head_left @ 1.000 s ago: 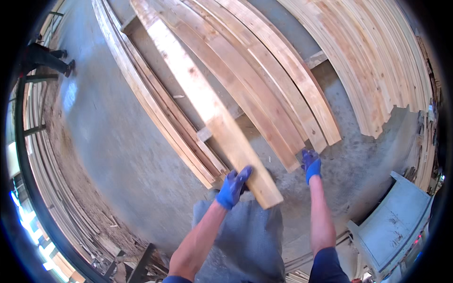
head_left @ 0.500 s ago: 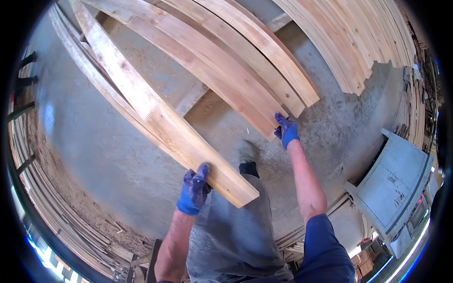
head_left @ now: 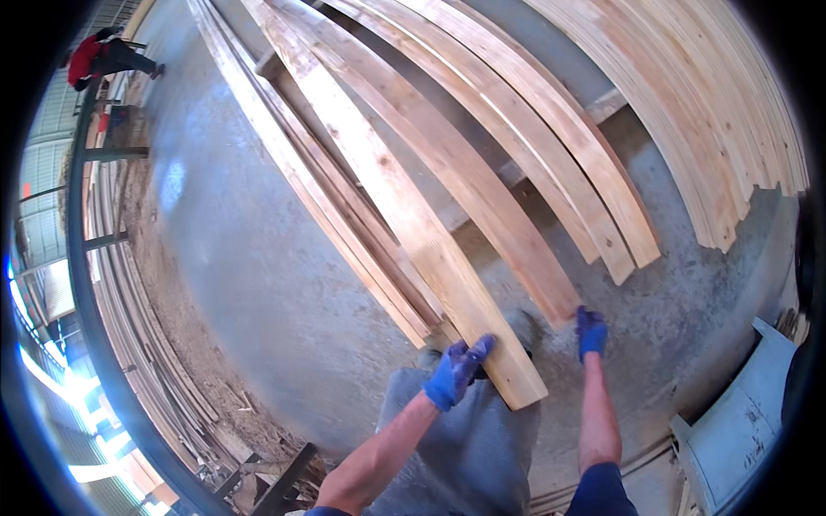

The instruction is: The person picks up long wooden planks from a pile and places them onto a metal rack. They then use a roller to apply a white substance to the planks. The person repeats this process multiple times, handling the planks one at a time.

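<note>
Left hand [head_left: 454, 374], blue-gloved, gripped the near end of a long pale plank [head_left: 404, 211] from its left edge, fingers curled over the top face. Right hand [head_left: 590, 332], also blue-gloved, hung open just right of the plank, touching nothing (fingers pointed down toward the concrete floor [head_left: 232, 284]). Beyond the right hand lay a row of boards [head_left: 516, 155] side by side. Left of the left hand, thinner slats [head_left: 344, 232] lay stacked. A grey-blue metal frame [head_left: 740, 421] stood right of the right forearm.

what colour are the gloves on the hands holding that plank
Blue, on both the left hand and right hand; head view.
</note>
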Demonstrator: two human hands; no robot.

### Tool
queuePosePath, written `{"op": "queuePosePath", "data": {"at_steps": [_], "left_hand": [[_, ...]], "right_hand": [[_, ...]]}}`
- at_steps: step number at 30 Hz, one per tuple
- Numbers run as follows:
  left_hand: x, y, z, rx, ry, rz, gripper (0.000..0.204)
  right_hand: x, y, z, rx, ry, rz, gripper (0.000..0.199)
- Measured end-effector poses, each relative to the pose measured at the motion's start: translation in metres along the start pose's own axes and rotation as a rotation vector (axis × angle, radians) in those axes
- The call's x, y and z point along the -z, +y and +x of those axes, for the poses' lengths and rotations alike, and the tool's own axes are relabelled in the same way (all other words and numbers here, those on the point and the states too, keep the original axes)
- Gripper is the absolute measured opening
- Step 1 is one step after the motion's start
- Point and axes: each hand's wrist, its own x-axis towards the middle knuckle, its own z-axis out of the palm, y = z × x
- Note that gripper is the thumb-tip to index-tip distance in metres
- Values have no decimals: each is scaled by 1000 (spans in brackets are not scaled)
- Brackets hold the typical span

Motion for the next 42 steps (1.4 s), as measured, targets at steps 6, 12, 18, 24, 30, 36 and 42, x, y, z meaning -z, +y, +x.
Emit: {"op": "queuePosePath", "data": {"at_steps": [6, 12, 18, 24, 30, 36, 42], "left_hand": [[-1, 16, -16, 38, -84, 167, 53], [-46, 50, -79, -54, -69, -88, 52], [-65, 94, -217, -212, 71, 115, 56], [-83, 156, -355, -502, 253, 390, 67], [-67, 177, -434, -464, 454, 759, 74], [-37, 227, -515, -214, 553, 1176, 81], [66, 166, -464, -565, 297, 43, 94]], "right_hand": [[-10, -83, 30, 210, -405, -45, 41], [29, -121, -34, 160, -545, -198, 32], [139, -290, -268, 279, -548, -280, 38], [134, -210, -303, -496, -1014, 761, 37], [115, -318, -444, 681, -669, -98, 57], [137, -398, -537, 332, -816, -72, 68], [90, -404, -608, 455, -1065, -440, 63]]}}
